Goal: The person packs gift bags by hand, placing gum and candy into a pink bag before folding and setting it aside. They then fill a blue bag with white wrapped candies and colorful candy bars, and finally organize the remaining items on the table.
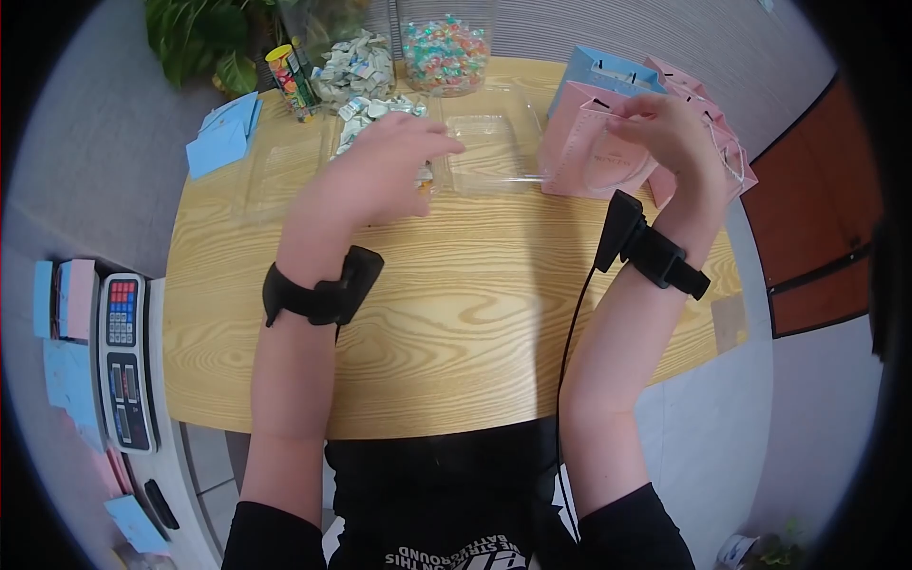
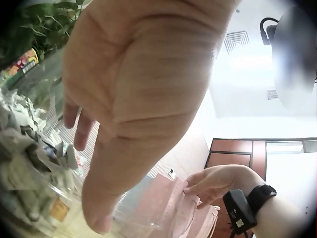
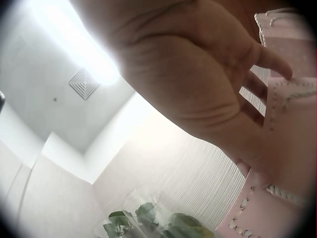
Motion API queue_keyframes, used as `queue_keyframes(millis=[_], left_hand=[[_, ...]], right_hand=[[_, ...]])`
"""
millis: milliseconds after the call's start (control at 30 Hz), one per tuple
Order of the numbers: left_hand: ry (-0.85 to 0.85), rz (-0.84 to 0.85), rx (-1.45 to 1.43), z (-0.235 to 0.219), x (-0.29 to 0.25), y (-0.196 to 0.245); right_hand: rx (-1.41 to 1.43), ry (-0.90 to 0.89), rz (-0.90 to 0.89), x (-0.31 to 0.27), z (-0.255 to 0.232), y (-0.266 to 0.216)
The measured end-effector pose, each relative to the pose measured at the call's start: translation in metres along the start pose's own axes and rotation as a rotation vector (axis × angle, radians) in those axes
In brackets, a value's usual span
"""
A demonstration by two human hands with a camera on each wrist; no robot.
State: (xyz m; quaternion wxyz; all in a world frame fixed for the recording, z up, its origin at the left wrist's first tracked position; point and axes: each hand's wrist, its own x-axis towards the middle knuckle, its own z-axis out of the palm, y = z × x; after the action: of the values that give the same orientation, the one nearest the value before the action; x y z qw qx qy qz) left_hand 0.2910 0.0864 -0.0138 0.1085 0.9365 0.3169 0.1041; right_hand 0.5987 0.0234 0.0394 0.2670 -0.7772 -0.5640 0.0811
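My left hand (image 1: 375,166) hovers over a clear container of pale wrapped candies (image 1: 359,112), its fingers stretched out and the thumb apart. Nothing shows between thumb and fingers, and the hand covers much of that container. At the back right, my right hand (image 1: 673,133) pinches the top edge of a pink gift bag (image 1: 568,157) with rope handles. In the right wrist view the thumb lies against the pink bag wall (image 3: 292,144), and the other fingers are partly hidden behind it. The bag stands upright, with more pink bags (image 1: 739,157) and a blue bag (image 1: 589,68) behind.
Clear plastic trays (image 1: 518,109) flank the candy container. Behind stand a jar of colourful candies (image 1: 446,52), a bag of pale wrapped candies (image 1: 356,66) and a bright tube (image 1: 290,78). Blue folded paper (image 1: 223,138) lies at the left edge; a scale (image 1: 126,361) stands beyond it.
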Motion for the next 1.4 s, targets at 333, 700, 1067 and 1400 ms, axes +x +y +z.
queue_keyframes(millis=[333, 700, 1067, 1400], left_hand=[[-0.045, -0.119, -0.066, -0.004, -0.005, -0.030], [0.281, 0.065, -0.033, 0.006, 0.011, -0.013], [0.753, 0.498, -0.321, -0.028, 0.010, 0.058], [0.768, 0.517, -0.162, -0.053, -0.005, 0.050]], right_hand=[[-0.023, -0.117, -0.066, 0.008, 0.001, 0.012], [-0.032, 0.068, -0.014, -0.040, -0.046, -0.016], [0.230, 0.081, -0.409, -0.079, -0.044, -0.073], [0.204, 0.079, -0.611, -0.073, -0.034, -0.089]])
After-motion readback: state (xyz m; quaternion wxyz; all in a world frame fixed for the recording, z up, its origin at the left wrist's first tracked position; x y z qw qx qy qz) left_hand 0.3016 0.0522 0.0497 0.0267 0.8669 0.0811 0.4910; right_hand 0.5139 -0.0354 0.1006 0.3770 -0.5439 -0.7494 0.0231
